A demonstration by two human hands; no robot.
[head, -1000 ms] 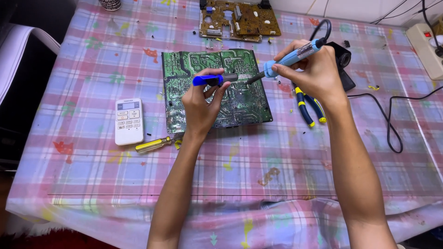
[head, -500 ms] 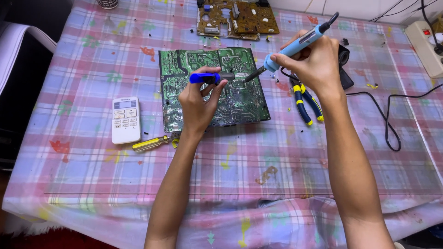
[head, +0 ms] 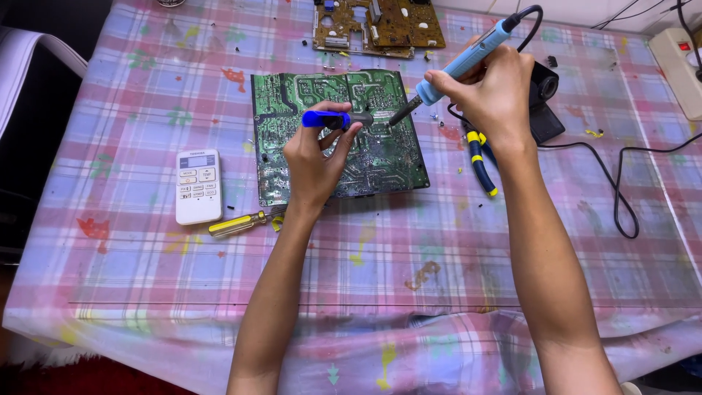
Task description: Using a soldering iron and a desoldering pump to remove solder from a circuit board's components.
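Note:
A green circuit board (head: 292, 110) lies solder side up on the checked tablecloth (head: 365, 256). My left hand (head: 316, 155) rests over the board and grips a blue and black desoldering pump (head: 330, 118), held level with its dark tip pointing right. My right hand (head: 493, 91) holds a light blue soldering iron (head: 468, 55) slanted down to the left. The iron's dark tip (head: 402, 113) sits just off the pump's tip, above the board's upper middle. The iron's black cord (head: 621, 183) runs off to the right.
A white remote control (head: 197, 186) and a yellow-handled screwdriver (head: 234, 224) lie left of the board. A brown circuit board (head: 380, 25) sits at the far edge. Blue and yellow pliers (head: 479, 161) and a black stand (head: 545, 102) are beside my right wrist. A white power strip (head: 676, 58) is far right.
My right hand has lifted the iron's handle higher and brought the tip close to the pump's tip. My left hand and the pump have barely moved.

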